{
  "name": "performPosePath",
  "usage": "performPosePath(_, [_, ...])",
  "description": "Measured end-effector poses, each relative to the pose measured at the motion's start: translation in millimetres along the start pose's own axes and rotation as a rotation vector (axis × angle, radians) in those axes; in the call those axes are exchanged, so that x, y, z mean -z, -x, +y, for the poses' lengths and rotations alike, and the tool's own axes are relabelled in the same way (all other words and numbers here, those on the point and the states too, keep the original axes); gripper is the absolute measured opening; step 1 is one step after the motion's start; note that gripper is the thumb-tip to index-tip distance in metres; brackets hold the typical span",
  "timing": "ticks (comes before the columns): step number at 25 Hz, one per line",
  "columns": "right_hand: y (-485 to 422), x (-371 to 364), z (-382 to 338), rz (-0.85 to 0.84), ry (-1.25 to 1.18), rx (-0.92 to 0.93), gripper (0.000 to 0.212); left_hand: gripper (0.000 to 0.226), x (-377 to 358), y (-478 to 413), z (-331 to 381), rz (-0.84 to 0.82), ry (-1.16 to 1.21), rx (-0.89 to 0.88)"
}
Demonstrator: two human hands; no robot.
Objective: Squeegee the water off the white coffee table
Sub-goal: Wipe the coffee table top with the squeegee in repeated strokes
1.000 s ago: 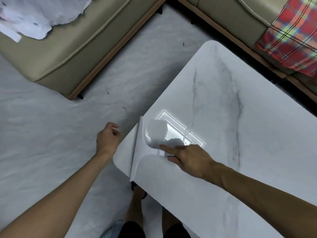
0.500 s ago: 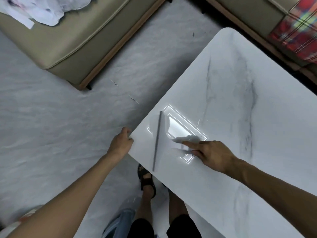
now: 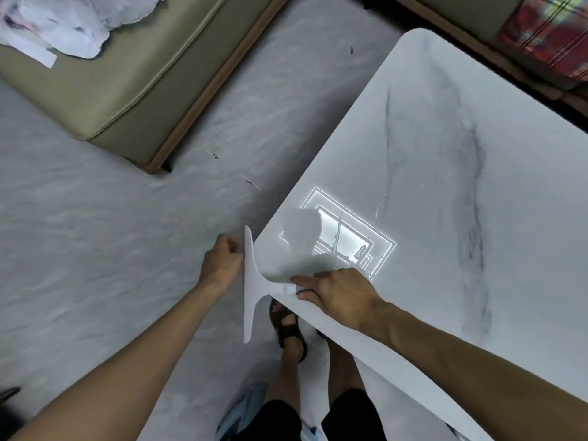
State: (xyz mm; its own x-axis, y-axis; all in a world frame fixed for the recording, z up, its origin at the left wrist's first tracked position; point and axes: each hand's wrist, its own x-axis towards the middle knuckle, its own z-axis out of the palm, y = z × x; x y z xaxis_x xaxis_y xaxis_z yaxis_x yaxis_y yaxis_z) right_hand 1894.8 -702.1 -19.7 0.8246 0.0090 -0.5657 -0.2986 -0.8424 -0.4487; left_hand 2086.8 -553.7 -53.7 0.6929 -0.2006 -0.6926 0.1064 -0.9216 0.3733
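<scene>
Squeegee (image 3: 253, 289) blade overhangs table (image 3: 445, 186) corner, handle end hidden in right hand (image 3: 339, 292) clamped fingers; left hand (image 3: 222, 265) loosely curled beside blade, contact unclear.

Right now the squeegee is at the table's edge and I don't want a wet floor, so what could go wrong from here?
1. The squeegee blade hangs past the coffee table edge; pushed water would likely fall on the floor and the sandalled foot below.
2. The left hand beside the blade holds no cloth, so nothing catches runoff.
3. Streaks of water remain behind the blade.
</scene>
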Motion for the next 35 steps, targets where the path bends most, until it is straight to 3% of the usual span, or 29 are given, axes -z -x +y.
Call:
performPosePath(4, [-11.9,-8.0,7.3,0.028,0.010,-0.027,0.038,0.045,-1.2,10.2,-5.4,-0.094,-0.235,-0.160])
performPosePath(6, [10.7,-10.3,31.8,0.026,-0.003,-0.087,0.045,0.042,-11.0,17.5,-4.9,-0.133,-0.324,-0.255])
performPosePath(9, [64.9,-13.2,73.3,0.110,-0.015,-0.210,0.072,0.032,-32.5,27.5,1.3,-0.190,-0.405,-0.391])
performPosePath(11, [102.9,-17.7,97.5,0.141,-0.010,-0.285,0.065,0.029,-48.0,32.3,7.0,-0.204,-0.469,-0.450])
performPosePath(14, [151.9,-22.0,121.3,0.112,0.050,-0.390,0.048,0.029,-62.4,37.9,14.5,-0.219,-0.525,-0.412])
performPosePath(18, [182.7,-25.5,124.3,0.155,0.097,-0.364,0.064,0.029,-66.5,38.0,15.6,-0.286,-0.553,-0.391])
performPosePath(21, [158.0,-25.9,90.9,0.127,0.027,-0.242,0.053,0.029,-64.1,32.9,22.5,-0.323,-0.549,-0.344])
performPosePath(24, [104.5,-26.1,47.6,-0.014,-0.080,-0.174,0.034,0.032,-65.5,28.1,29.2,-0.328,-0.558,-0.314])
performPosePath(28, [69.5,-37.2,25.2,-0.090,-0.110,-0.175,0.034,0.030,-75.7,25.8,25.8,-0.299,-0.623,-0.321])
performPosePath(35, [148.8,-42.3,103.3,-0.080,-0.058,-0.298,0.030,0.026,-88.6,41.5,18.5,-0.190,-0.508,-0.290])
